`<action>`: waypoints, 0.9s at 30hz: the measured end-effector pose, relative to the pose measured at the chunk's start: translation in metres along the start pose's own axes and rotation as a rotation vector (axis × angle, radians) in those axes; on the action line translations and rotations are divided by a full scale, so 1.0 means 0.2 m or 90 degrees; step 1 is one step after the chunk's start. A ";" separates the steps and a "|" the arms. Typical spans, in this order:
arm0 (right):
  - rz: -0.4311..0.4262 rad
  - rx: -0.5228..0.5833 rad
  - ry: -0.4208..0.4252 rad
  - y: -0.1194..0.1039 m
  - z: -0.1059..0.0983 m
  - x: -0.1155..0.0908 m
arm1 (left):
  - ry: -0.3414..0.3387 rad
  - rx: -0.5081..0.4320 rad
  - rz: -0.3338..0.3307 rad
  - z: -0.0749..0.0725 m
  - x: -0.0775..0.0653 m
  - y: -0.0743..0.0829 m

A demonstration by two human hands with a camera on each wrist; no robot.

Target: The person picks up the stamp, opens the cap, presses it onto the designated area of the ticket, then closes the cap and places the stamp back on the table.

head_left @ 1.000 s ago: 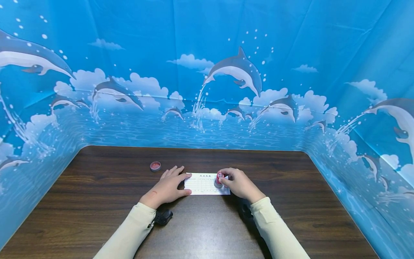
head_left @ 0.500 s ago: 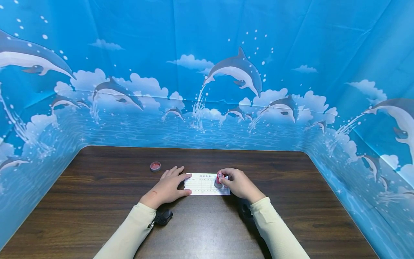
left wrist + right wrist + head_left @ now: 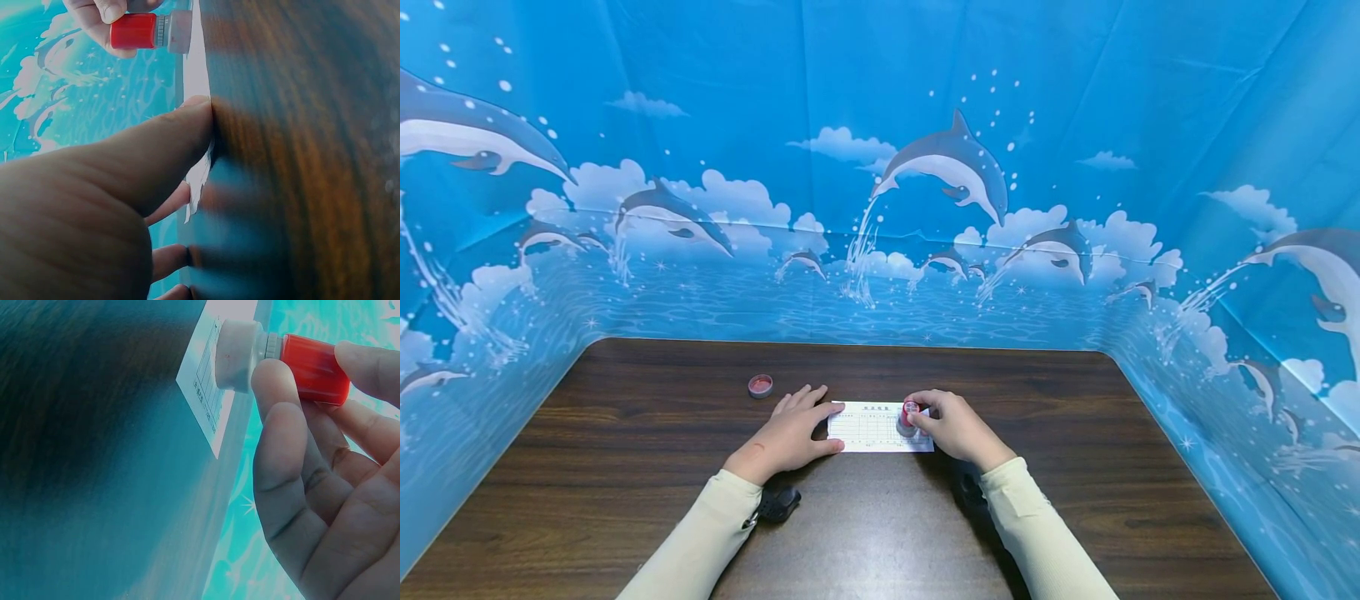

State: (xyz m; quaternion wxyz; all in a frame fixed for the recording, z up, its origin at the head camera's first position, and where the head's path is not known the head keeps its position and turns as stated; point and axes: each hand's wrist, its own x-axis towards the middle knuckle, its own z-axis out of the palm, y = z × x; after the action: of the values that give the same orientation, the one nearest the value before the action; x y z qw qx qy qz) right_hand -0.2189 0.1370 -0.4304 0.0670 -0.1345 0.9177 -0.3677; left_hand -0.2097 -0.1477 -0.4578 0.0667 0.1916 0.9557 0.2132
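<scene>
A white printed form (image 3: 867, 427) with a table grid lies on the dark wooden table. My right hand (image 3: 958, 427) grips a red-handled stamp (image 3: 312, 369) by its handle, thumb and fingers around it. The stamp stands upright, its pale round base (image 3: 236, 356) down on the right part of the form. My left hand (image 3: 786, 437) rests at the form's left end, thumb and forefinger spread onto its edge. In the left wrist view the left thumb (image 3: 181, 128) presses on the paper (image 3: 197, 75), with the other fingertips down on the table behind.
A small round cap (image 3: 761, 385) with a reddish inside lies on the table (image 3: 662, 450), beyond and left of the left hand. A blue dolphin-print curtain (image 3: 880, 167) rises along the table's back and sides. Black wrist cameras (image 3: 778, 504) sit under the cuffs.
</scene>
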 end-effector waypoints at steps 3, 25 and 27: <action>-0.001 0.001 0.000 0.00 0.00 0.00 | -0.001 0.000 -0.001 0.00 0.00 0.00; -0.004 0.007 -0.007 0.00 -0.01 0.00 | -0.005 -0.008 -0.003 0.00 0.00 0.00; -0.006 0.009 -0.008 0.00 -0.01 0.00 | -0.006 -0.009 -0.004 0.00 0.00 0.00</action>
State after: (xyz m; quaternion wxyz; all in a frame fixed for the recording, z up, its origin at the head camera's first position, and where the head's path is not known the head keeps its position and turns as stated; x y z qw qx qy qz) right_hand -0.2183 0.1380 -0.4285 0.0720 -0.1404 0.9142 -0.3734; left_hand -0.2090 -0.1478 -0.4580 0.0731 0.1893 0.9544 0.2190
